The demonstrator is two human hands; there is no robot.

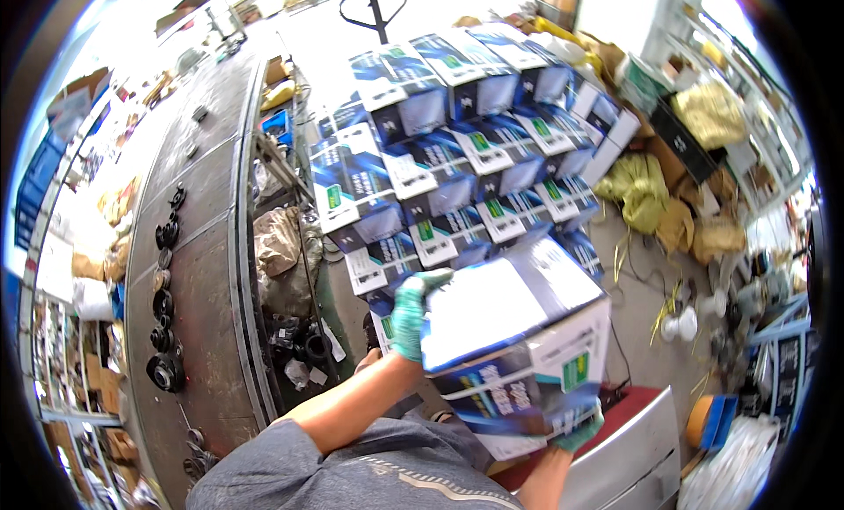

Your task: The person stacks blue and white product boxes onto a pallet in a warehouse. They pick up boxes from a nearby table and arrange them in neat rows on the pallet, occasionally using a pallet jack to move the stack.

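The box (563, 374) was up in both hands at the near side of the stack (435, 171), tilted, with its white top facing up and a blue-and-white printed side facing the person. Whether it touched the stack could not be told.

The left hand (410, 321), in a green glove, pressed on the box's edge nearer the stack's left end. One digit reached over the top; how the other fingers stood could not be told. The right hand (580, 429), also gloved in green, clasped a lower corner on the side away from the stack. Blur hid whether its fingers were spread or together.

The stack was made of like boxes in several rows. Left of it ran a long dark bench (207, 211) with a line of round black parts (164, 303). Between bench and stack sat a bulging brown sack (278, 242). Beyond the stack rose a black loop handle (379, 18). Right of it lay a yellow-green sack (635, 189) and a black crate (684, 141). Nearer the person than the stack, toward its right, stood a red-and-silver case (633, 453).
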